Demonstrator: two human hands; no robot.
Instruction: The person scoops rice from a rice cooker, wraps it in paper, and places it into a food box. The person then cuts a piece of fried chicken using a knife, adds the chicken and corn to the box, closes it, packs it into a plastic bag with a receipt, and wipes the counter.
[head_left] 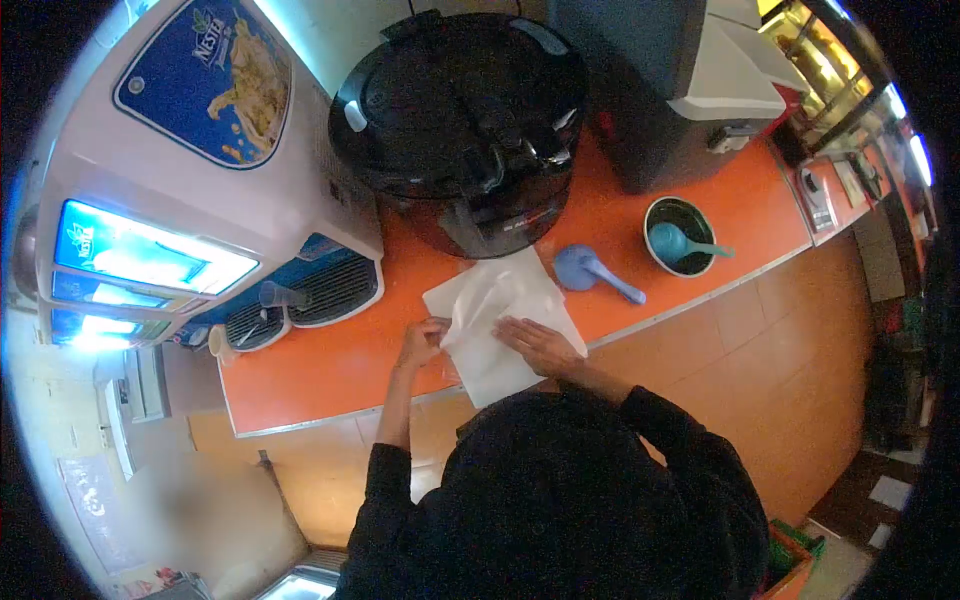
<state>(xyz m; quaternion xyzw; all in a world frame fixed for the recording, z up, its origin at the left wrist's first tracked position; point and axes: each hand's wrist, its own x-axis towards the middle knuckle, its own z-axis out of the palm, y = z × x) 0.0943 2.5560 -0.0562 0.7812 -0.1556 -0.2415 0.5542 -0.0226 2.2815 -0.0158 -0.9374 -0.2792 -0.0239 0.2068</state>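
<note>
Resting right fingers (519, 331) flat on white sheet (488, 365)

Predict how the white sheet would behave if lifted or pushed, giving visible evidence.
The sheet would probably droop: its raised folds suggest it bends easily. It is likely light for its size, since it looks thin. Pushed from an edge, it might buckle rather than slide, as the right hand rests flat on it.

Two hands (426, 341) (542, 345), two scoops (577, 268) (668, 242), one bowl (686, 213), one black cooker (460, 110), one drinks dispenser (215, 200)
</note>
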